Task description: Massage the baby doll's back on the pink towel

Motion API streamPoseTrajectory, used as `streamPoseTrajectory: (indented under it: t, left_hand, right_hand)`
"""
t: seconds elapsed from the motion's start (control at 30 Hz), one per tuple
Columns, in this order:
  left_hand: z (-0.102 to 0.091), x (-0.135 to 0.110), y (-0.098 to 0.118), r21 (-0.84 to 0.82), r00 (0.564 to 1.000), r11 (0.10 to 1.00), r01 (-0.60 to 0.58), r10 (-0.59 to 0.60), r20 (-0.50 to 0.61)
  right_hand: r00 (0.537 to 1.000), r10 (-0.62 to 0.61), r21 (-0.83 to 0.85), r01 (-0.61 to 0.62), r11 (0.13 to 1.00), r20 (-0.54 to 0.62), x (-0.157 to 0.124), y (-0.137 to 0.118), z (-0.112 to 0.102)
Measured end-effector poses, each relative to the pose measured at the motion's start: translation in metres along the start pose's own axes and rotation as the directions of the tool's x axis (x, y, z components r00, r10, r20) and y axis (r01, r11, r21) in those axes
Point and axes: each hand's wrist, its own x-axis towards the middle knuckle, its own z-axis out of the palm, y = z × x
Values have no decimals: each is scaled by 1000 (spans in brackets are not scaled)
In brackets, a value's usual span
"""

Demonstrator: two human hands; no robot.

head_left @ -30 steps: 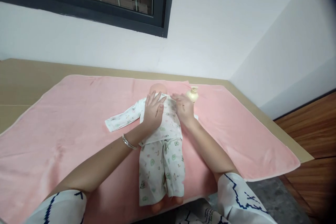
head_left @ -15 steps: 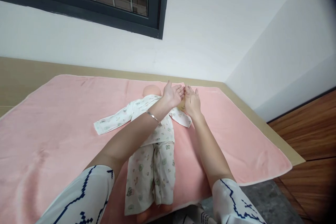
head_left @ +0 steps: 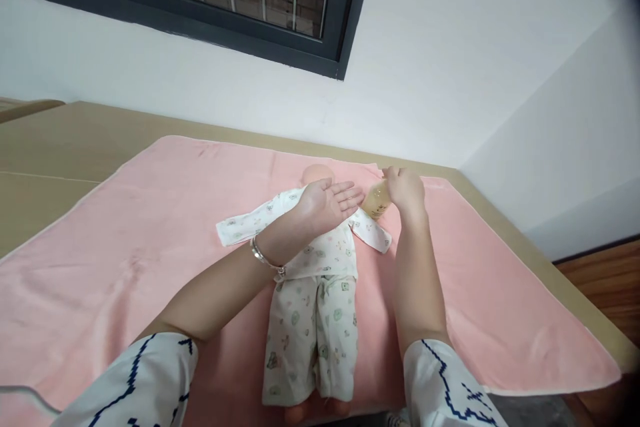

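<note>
Head camera looked down over a tan tabletop [head_left: 60,147] spread with a pink towel [head_left: 150,247], and on that towel a baby doll [head_left: 313,280] lay on its back. Its head pointed at the far edge by the wall, and its feet reached the near edge. It wore a printed top and trousers, with both sleeves flung out sideways.

Now the hands. The left hand [head_left: 327,203] hovered above the doll's chest, palm up, fingers spread and loose, gripping nothing, with a silver bracelet [head_left: 265,259] on its wrist. The right hand [head_left: 406,190] was clamped round a small bottle [head_left: 376,201] of yellowish liquid. The bottle was off the towel, toward the towel's far right corner and just beside the doll's shoulder. It was tipped so that its lower end pointed at the waiting palm. From where I stood I could not tell whether its cap was on or off, because the fingers covered the upper part.

The bottle's end sat right at the left fingertips rather than over the hollow of the palm. I judged that to be the weak spot. If liquid ran, it could slide off the fingers onto the doll's top or the sleeve beneath, or soak into the towel. A hard squeeze could flood the flat palm too. The grip also looked high on a tilted bottle, so a slip onto the doll's shoulder seemed possible.
</note>
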Motion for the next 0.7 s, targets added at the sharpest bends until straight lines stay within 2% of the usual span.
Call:
streamPoseTrajectory:
  t: [0.17,0.27,0.37,0.43,0.5,0.57,0.67,0.7]
  left_hand:
    - [-9,-26,20,-74,997,994,-81,80,-17]
    - [-10,-37,25,-112,995,989,-101,98,-34]
    - [-12,-46,27,-139,995,986,-91,86,-41]
    - [-13,-52,27,-158,993,980,-119,114,-41]
    - [-14,-56,24,-162,985,972,-170,163,-53]
    - [-13,-60,22,-140,976,967,-212,202,-85]
    - [-7,-68,20,-97,968,969,-226,212,-133]
    - [-5,-71,21,-84,972,973,-214,204,-116]
  right_hand:
    - [995,88,26,-89,996,51,-2,-4,-5]
    - [995,75,55,-79,995,63,-6,-4,-6]
    - [988,69,96,-83,992,140,-12,-5,-8]
    - [979,37,49,-48,998,199,-20,-9,-9]
    - [963,-64,10,64,998,261,-32,-18,-8]
    - [926,-221,86,205,975,306,-50,-31,-3]
    - [872,-435,306,361,881,224,-87,-55,9]
    - [838,-506,357,418,836,204,-102,-63,13]
